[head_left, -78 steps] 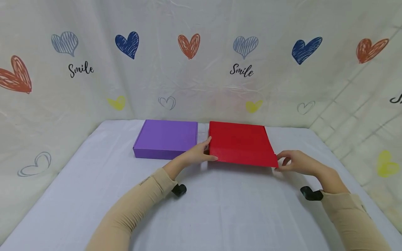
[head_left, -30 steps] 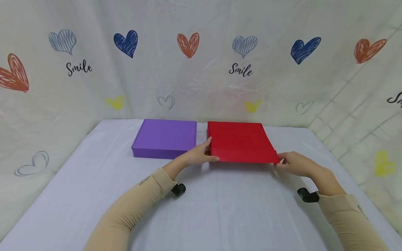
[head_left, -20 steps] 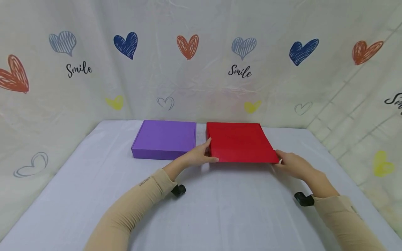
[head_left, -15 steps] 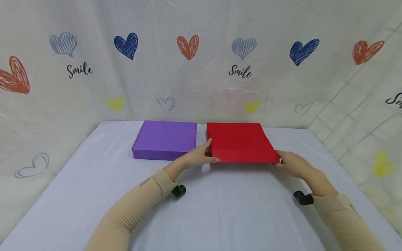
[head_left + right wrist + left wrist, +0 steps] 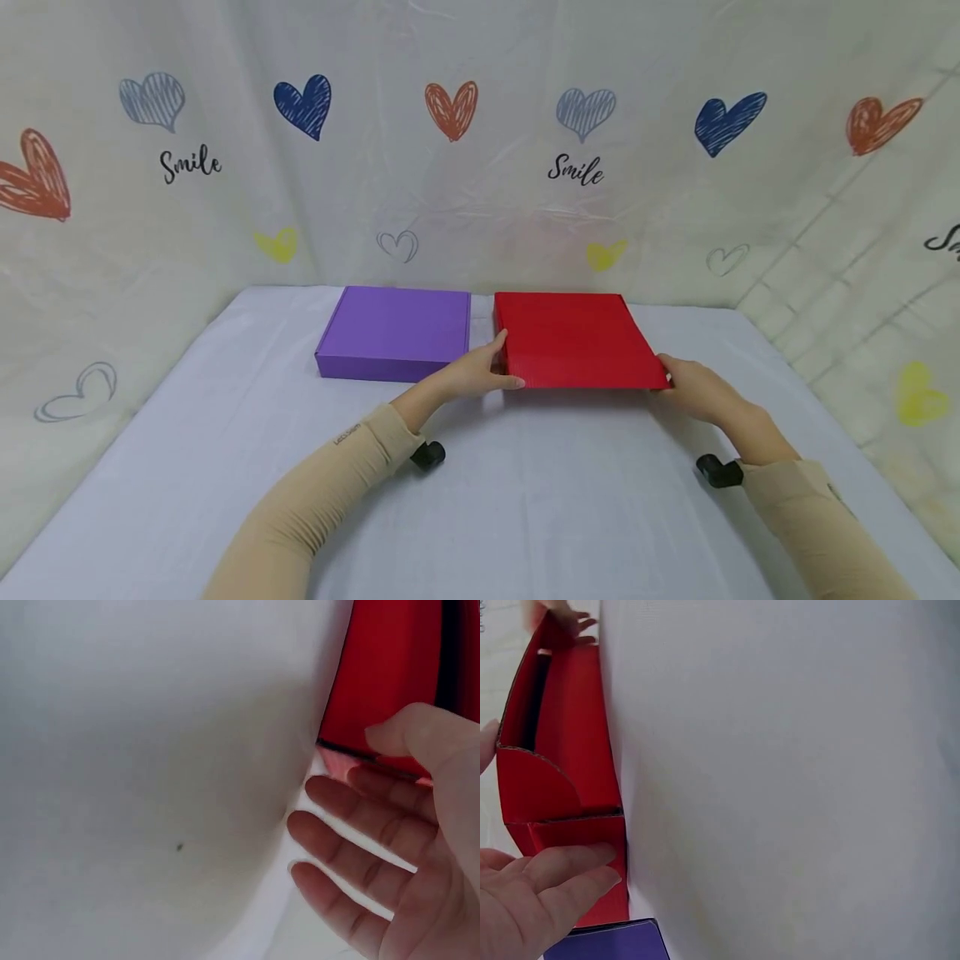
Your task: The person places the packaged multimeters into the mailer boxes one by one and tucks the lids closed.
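A red cardboard box (image 5: 573,337) lies at the back of the table, its lid lowered but with a dark gap along the front in the left wrist view. My left hand (image 5: 472,371) touches its left side: two fairly straight fingers lie along the side wall (image 5: 619,881), the thumb at the lid's front edge. A curved side flap (image 5: 536,784) of the lid shows there. My right hand (image 5: 697,390) is at the front right corner, thumb (image 5: 397,739) before the red front, index finger against the side, other fingers spread straight. The lid hides the box's inside.
A closed purple box (image 5: 397,329) stands just left of the red one, near my left hand. A white cloth (image 5: 570,500) covers the table. Behind hangs a pale curtain (image 5: 510,200) printed with hearts.
The lid's front edge has come lower and more level than 2.6 seconds ago. My right hand has shifted left and closer round the corner; the left hand has hardly moved.
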